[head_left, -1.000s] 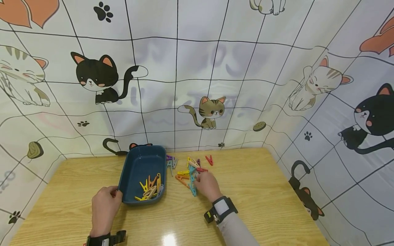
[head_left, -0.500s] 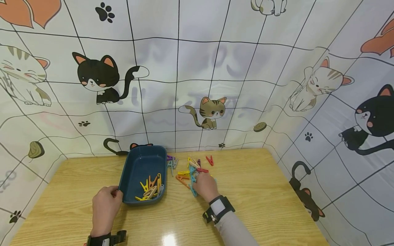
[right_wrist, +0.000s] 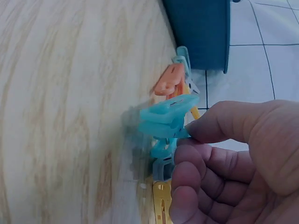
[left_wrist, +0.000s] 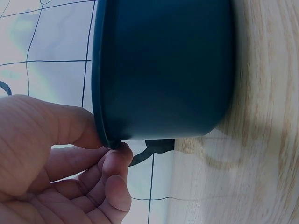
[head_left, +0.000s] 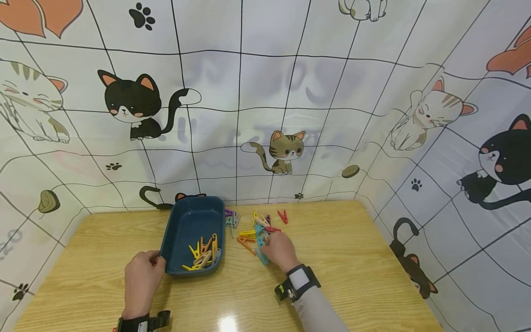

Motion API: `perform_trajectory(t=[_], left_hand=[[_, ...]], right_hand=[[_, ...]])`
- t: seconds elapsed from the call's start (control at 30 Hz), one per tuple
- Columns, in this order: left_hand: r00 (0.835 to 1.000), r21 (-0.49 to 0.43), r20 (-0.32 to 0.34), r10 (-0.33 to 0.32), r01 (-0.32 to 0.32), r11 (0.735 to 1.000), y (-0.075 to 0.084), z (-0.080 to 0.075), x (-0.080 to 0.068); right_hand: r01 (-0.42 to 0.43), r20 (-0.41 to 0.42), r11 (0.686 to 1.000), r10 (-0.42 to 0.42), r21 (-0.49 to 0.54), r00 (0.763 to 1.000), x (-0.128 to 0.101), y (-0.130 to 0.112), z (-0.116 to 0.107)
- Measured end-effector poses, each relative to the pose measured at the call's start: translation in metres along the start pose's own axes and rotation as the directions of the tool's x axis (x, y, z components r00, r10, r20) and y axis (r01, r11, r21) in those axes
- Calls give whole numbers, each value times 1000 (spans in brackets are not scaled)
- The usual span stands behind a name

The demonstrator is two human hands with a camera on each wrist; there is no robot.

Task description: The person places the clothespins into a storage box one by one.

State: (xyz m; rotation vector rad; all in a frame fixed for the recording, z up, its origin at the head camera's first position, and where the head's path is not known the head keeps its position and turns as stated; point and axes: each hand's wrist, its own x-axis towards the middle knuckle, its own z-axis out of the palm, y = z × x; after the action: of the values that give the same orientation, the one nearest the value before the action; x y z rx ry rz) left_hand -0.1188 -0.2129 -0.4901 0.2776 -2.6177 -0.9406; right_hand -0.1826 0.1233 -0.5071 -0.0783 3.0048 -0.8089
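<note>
A dark blue tray (head_left: 188,223) sits on the wooden table (head_left: 352,276) and holds several yellow and orange clothespins (head_left: 203,253). My left hand (head_left: 143,276) grips its near left corner; in the left wrist view the thumb and fingers (left_wrist: 110,161) pinch the tray's rim (left_wrist: 100,93). To the right of the tray lies a pile of coloured clothespins (head_left: 257,228). My right hand (head_left: 279,249) pinches a light blue clothespin (right_wrist: 166,122) between thumb and fingers at the pile's near edge, with an orange clothespin (right_wrist: 169,79) just beyond it.
A red clothespin (head_left: 282,216) lies apart near the table's back edge, and purple and grey ones (head_left: 230,217) sit beside the tray. A cat-patterned cloth (head_left: 265,101) walls in the table at the back and both sides.
My right hand has shifted slightly over the pile and now pinches the light blue clothespin. My left hand and the tray have stayed in place.
</note>
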Motion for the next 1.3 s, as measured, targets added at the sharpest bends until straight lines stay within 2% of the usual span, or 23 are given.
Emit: perform_trajectory(t=[0.13, 0.43, 0.7, 0.83, 1.07, 1.3], left_hand=[[1000, 1, -3, 7, -7, 1000, 0, 0, 0], [1000, 4, 5, 8, -8, 1000, 1, -1, 0], [1000, 3, 2, 2, -2, 1000, -1, 0, 1], [1000, 5, -2, 1, -1, 1000, 0, 1, 1], [1000, 8, 1, 6, -6, 1000, 0, 0, 1], [1000, 6, 6, 7, -7, 1000, -1, 0, 1]], right_hand=[[31, -12, 998, -31, 50, 999, -1, 2, -2], [12, -2, 985, -12, 172, 1000, -1, -1, -12], [79, -52, 978, -71, 193, 996, 0, -7, -14], [96, -61, 968, -84, 234, 995, 1, -11, -14], [75, -40, 951, -66, 301, 997, 2, -24, -12], [137, -50, 925, -127, 353, 991, 1, -40, -13]])
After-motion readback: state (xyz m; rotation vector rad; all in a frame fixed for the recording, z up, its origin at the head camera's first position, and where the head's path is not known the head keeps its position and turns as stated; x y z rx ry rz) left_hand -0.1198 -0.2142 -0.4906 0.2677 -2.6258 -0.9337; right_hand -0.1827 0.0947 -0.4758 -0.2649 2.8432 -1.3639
